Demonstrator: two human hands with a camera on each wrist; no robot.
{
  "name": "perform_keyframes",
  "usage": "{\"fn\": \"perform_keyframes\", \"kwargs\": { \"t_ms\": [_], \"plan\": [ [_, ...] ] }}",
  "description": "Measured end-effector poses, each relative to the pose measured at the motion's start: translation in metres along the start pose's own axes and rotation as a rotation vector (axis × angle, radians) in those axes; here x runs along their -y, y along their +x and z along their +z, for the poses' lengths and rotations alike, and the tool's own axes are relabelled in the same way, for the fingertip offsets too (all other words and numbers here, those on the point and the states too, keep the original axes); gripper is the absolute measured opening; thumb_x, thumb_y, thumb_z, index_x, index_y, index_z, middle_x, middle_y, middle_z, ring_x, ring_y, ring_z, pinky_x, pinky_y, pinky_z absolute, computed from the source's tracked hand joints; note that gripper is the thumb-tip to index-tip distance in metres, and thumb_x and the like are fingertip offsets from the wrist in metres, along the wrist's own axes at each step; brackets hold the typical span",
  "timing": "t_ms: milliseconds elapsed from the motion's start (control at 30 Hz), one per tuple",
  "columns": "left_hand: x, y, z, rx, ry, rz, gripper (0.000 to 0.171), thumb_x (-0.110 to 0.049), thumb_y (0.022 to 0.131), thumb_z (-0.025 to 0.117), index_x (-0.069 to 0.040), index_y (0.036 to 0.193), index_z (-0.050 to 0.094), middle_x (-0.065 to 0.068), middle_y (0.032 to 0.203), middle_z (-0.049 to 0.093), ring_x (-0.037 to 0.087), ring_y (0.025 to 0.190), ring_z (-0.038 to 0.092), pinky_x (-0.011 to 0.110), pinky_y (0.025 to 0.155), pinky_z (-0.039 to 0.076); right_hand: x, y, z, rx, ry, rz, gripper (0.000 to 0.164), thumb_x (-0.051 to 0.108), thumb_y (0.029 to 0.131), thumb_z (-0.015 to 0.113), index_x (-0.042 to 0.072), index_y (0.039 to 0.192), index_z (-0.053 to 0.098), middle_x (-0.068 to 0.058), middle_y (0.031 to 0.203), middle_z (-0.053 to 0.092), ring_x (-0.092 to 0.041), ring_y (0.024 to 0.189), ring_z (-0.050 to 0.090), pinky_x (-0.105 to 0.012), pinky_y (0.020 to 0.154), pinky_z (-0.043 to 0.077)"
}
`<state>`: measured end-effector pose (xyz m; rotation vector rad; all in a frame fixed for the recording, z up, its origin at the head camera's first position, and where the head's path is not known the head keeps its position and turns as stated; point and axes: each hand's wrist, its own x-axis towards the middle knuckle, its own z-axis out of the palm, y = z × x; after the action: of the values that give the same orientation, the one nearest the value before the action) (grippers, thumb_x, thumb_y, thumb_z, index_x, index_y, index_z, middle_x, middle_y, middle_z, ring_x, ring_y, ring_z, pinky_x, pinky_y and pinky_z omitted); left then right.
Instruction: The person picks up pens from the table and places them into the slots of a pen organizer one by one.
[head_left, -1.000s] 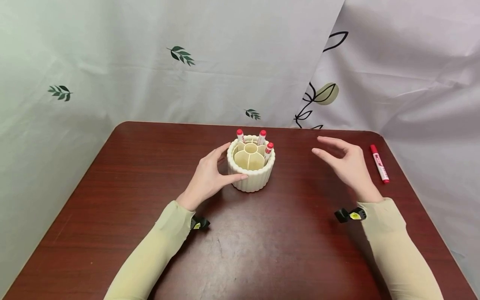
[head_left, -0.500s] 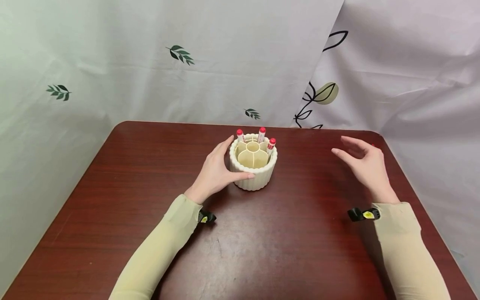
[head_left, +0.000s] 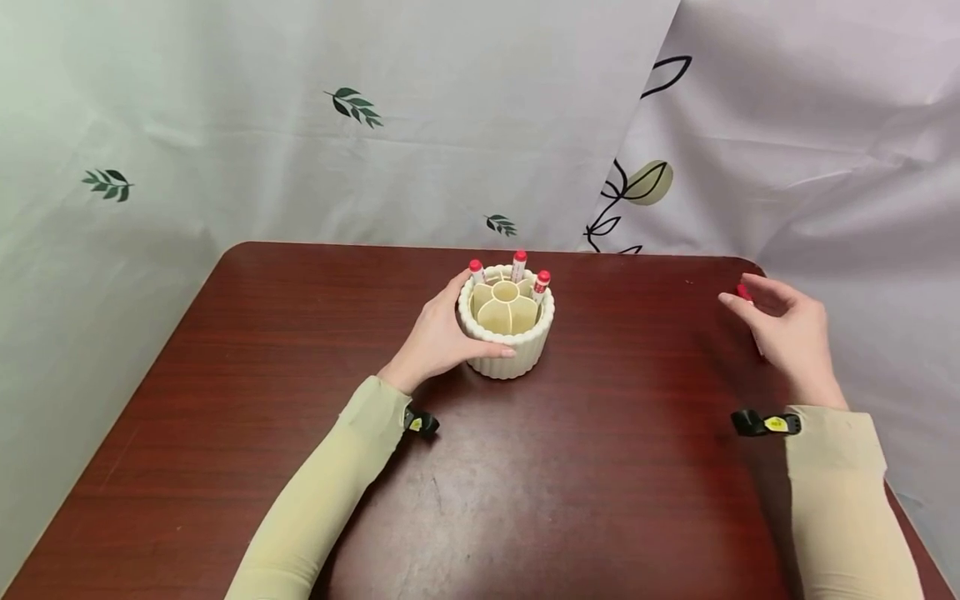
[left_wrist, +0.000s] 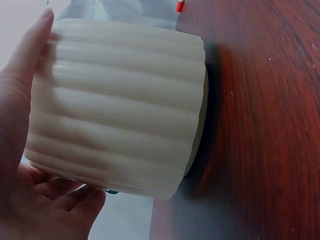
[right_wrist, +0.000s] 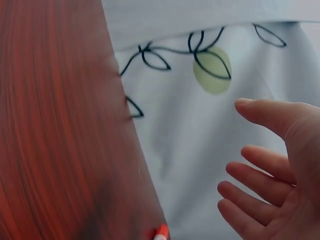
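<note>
A cream, ribbed pen holder (head_left: 521,354) with a scalloped rim and petal-shaped compartments stands mid-table, toward the back. Three red-capped markers (head_left: 542,285) poke up along its back and right side. My left hand (head_left: 431,343) grips it from the left, thumb across the front and fingers around the far side; its ribbed wall (left_wrist: 120,105) fills much of the left wrist view. At the table's right edge, my right hand (head_left: 798,342) hovers with thumb and fingers apart, holding nothing. Beneath it a loose red marker (head_left: 743,292) is mostly covered; only its red end (right_wrist: 161,232) shows in the right wrist view.
The dark reddish wooden table (head_left: 600,467) has rounded back corners. A pale curtain (head_left: 420,167) with leaf prints hangs right behind it and along both sides. Black straps (head_left: 765,423) with small devices circle both wrists.
My right hand has travelled right, from beside the loose marker to over it, covering most of it. The left hand and the pen holder have shifted slightly right in the head view.
</note>
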<state>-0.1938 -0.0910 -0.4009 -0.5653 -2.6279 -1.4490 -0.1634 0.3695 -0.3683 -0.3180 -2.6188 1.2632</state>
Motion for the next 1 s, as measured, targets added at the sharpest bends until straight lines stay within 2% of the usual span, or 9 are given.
{"fn": "perform_keyframes", "kwargs": {
  "t_ms": [100, 200, 333, 433, 500, 567, 667, 800, 1000],
  "plan": [
    [0.0, -0.001, -0.001, 0.008, -0.004, -0.013, 0.125, -0.059, 0.056, 0.096, -0.017, 0.157, 0.036, -0.003, 0.146, 0.05, 0.011, 0.128, 0.05, 0.033, 0.106, 0.043, -0.007, 0.001, -0.005, -0.028, -0.073, 0.021, 0.065, 0.052, 0.091, 0.072, 0.023, 0.147, 0.058, 0.0, 0.136, 0.063, -0.001, 0.108, 0.054, -0.011, 0.077, 0.039],
    [-0.001, -0.004, -0.002, 0.01, 0.004, -0.036, 0.125, -0.062, 0.056, 0.094, -0.019, 0.157, 0.035, -0.003, 0.148, 0.049, 0.013, 0.13, 0.048, 0.036, 0.107, 0.042, -0.015, 0.001, -0.008, -0.05, -0.14, 0.044, 0.069, 0.056, 0.092, 0.068, 0.016, 0.148, 0.057, -0.016, 0.141, 0.059, -0.014, 0.12, 0.053, -0.015, 0.076, 0.039],
    [-0.002, -0.008, -0.004, 0.005, 0.018, -0.058, 0.126, -0.066, 0.056, 0.092, -0.022, 0.159, 0.033, -0.004, 0.15, 0.046, 0.015, 0.133, 0.046, 0.038, 0.108, 0.041, -0.023, 0.0, -0.013, -0.045, -0.212, 0.084, 0.074, 0.058, 0.094, 0.063, 0.01, 0.149, 0.054, -0.023, 0.141, 0.056, -0.034, 0.132, 0.047, -0.023, 0.079, 0.04],
    [-0.003, -0.011, -0.005, -0.002, 0.021, -0.055, 0.125, -0.066, 0.057, 0.092, -0.023, 0.159, 0.033, -0.004, 0.151, 0.046, 0.015, 0.134, 0.045, 0.038, 0.108, 0.041, -0.027, 0.0, -0.015, -0.026, -0.237, 0.11, 0.075, 0.057, 0.095, 0.062, 0.006, 0.149, 0.053, -0.026, 0.143, 0.053, -0.043, 0.136, 0.042, -0.041, 0.092, 0.044],
    [-0.003, -0.013, -0.006, -0.007, 0.024, -0.048, 0.124, -0.065, 0.058, 0.092, -0.023, 0.159, 0.034, -0.004, 0.151, 0.046, 0.015, 0.134, 0.045, 0.038, 0.109, 0.041, -0.029, 0.0, -0.016, -0.012, -0.257, 0.123, 0.075, 0.056, 0.096, 0.061, 0.003, 0.148, 0.052, -0.028, 0.143, 0.052, -0.046, 0.137, 0.04, -0.053, 0.097, 0.041],
    [-0.002, -0.015, -0.007, -0.011, 0.027, -0.042, 0.123, -0.064, 0.058, 0.093, -0.023, 0.158, 0.034, -0.004, 0.151, 0.046, 0.014, 0.134, 0.046, 0.037, 0.108, 0.041, -0.032, -0.001, -0.017, 0.003, -0.269, 0.134, 0.075, 0.055, 0.096, 0.061, 0.0, 0.147, 0.052, -0.03, 0.142, 0.051, -0.049, 0.136, 0.039, -0.06, 0.099, 0.038],
    [-0.001, -0.017, -0.008, -0.016, 0.035, -0.035, 0.123, -0.061, 0.06, 0.093, -0.02, 0.158, 0.033, -0.003, 0.15, 0.047, 0.013, 0.133, 0.047, 0.035, 0.108, 0.041, -0.038, -0.002, -0.017, 0.02, -0.309, 0.14, 0.075, 0.054, 0.096, 0.062, -0.003, 0.144, 0.054, -0.032, 0.137, 0.054, -0.051, 0.133, 0.04, -0.057, 0.092, 0.04],
    [-0.001, -0.02, -0.009, -0.02, 0.043, -0.025, 0.122, -0.058, 0.061, 0.094, -0.015, 0.158, 0.033, -0.001, 0.149, 0.048, 0.013, 0.132, 0.048, 0.035, 0.108, 0.042, -0.048, -0.002, -0.017, 0.022, -0.33, 0.145, 0.074, 0.052, 0.096, 0.064, -0.007, 0.14, 0.056, -0.032, 0.132, 0.058, -0.052, 0.13, 0.04, -0.056, 0.092, 0.04],
    [-0.003, -0.023, -0.012, -0.031, 0.066, -0.022, 0.12, -0.056, 0.061, 0.095, -0.014, 0.157, 0.035, 0.002, 0.148, 0.05, 0.017, 0.131, 0.049, 0.039, 0.108, 0.043, -0.058, -0.001, -0.014, -0.002, -0.354, 0.151, 0.064, 0.045, 0.096, 0.067, -0.01, 0.13, 0.062, -0.033, 0.127, 0.059, -0.054, 0.124, 0.04, -0.057, 0.092, 0.038]
  ]
}}
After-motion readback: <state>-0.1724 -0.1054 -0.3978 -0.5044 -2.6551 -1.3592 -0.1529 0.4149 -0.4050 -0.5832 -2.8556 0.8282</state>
